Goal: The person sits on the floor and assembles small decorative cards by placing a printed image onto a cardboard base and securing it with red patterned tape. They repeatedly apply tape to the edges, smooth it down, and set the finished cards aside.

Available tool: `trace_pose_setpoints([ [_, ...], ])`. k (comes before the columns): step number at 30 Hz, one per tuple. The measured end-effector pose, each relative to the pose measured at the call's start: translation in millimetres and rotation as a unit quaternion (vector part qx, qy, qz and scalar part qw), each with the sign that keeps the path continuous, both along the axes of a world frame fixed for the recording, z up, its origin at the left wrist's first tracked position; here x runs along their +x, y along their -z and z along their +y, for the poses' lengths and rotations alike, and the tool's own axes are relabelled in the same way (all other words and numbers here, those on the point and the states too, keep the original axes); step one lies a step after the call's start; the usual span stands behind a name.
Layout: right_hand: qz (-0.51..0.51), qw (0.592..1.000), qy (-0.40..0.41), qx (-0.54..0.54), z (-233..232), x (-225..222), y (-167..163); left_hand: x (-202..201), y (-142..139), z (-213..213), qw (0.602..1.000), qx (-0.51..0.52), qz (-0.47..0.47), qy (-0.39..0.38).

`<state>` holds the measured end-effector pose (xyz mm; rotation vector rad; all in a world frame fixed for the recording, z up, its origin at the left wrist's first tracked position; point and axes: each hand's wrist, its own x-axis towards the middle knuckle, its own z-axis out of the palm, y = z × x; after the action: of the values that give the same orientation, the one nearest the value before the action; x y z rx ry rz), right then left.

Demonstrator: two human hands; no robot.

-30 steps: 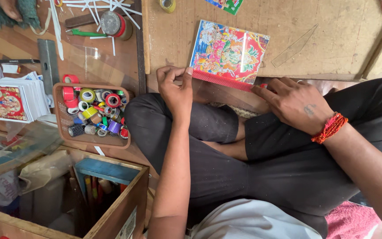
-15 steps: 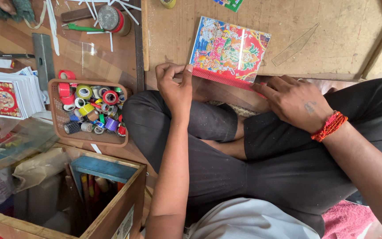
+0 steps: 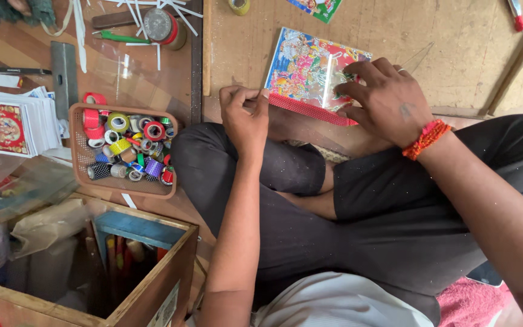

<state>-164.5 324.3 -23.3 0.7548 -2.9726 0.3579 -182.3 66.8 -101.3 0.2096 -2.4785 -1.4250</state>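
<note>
A colourful printed picture (image 3: 304, 66) with a red dotted border strip lies on a wooden board (image 3: 394, 30) in front of my crossed legs. My right hand (image 3: 382, 97), with a red thread band at the wrist, rests on the picture's right part and presses a clear plastic sheet (image 3: 340, 72) onto it. My left hand (image 3: 244, 112) is at the picture's lower left corner, fingers pinched together on the edge of the red strip.
A brown basket (image 3: 80, 151) full of small tape rolls sits to the left. Stacks of printed pictures (image 3: 7, 124), a metal bar (image 3: 65, 75), a larger tape roll (image 3: 161, 27) and white strips lie beyond. An open wooden box (image 3: 152, 284) stands at lower left.
My right hand has moved from beside the picture up onto it, bringing the clear sheet over the print. My left hand stays at the lower left corner. The view has shifted slightly.
</note>
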Motion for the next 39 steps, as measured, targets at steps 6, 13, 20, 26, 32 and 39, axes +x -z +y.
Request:
trace_pose_setpoints([
  [6, -0.035, 0.999, -0.003, 0.037, -6, -9, -6, -1, -6, -1, 1.000, -0.011, -0.012, -0.007],
  [13, -0.054, 0.998, -0.005, 0.030, -6, -11, -4, 10, -22, 13, 0.990, -0.132, 0.046, 0.003],
  [20, -0.065, 0.998, -0.004, 0.000, 0, -10, -1, 39, -35, 74, 0.985, -0.131, 0.036, 0.105],
  [26, -0.074, 0.997, -0.014, -0.013, 7, -6, -2, 44, -34, 90, 0.986, -0.096, 0.008, 0.138],
  [32, -0.079, 0.996, -0.007, -0.041, 12, -3, 0, 5, -30, 21, 0.988, -0.146, 0.020, 0.045],
  [39, -0.079, 0.995, 0.021, -0.064, 4, -1, -4, -30, -17, -16, 0.964, -0.208, 0.052, 0.157],
])
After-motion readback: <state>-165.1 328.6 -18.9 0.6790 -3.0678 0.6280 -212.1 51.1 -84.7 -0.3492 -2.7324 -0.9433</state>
